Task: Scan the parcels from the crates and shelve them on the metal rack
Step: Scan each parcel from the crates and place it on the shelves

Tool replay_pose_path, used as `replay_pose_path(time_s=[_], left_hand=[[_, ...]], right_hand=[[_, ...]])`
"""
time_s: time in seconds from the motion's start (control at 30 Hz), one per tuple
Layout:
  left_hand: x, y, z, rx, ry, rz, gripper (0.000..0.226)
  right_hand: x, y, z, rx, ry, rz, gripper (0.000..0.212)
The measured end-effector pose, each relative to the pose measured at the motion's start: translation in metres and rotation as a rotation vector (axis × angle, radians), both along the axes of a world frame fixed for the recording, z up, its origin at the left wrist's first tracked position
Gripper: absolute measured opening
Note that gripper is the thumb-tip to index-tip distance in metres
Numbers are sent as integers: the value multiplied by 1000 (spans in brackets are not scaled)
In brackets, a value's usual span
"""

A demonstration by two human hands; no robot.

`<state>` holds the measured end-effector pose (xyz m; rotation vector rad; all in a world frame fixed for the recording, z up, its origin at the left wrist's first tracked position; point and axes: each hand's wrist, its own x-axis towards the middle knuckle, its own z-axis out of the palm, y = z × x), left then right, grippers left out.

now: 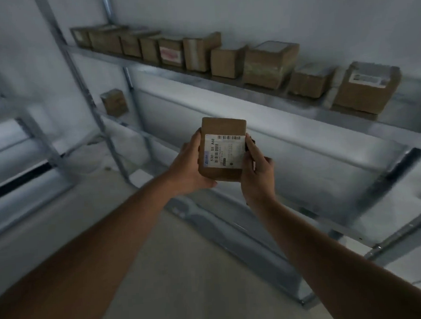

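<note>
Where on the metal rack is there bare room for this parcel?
The upper shelf is crowded with boxes along its length. The shelf below looks bare right of the lone small box by the upright. Both hands hold the parcel before that stretch.

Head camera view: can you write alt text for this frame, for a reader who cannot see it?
Both hands, left and right, hold a small brown parcel with a barcode label in front of a metal rack. A row of brown boxes lines the upper shelf, and one more box sits lower at the left.
</note>
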<state>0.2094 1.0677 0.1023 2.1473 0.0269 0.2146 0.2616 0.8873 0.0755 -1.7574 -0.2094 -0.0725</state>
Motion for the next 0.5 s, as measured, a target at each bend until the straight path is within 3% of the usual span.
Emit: replay_pose_path(time_s=[0.2,0.5], left_hand=[[25,82,-5,-8,38,169,130],[64,251,-16,-19,10,223,119]], right_hand=[[52,92,-9,-21,-23,147,47],[112,267,-26,-59,-41,249,48]])
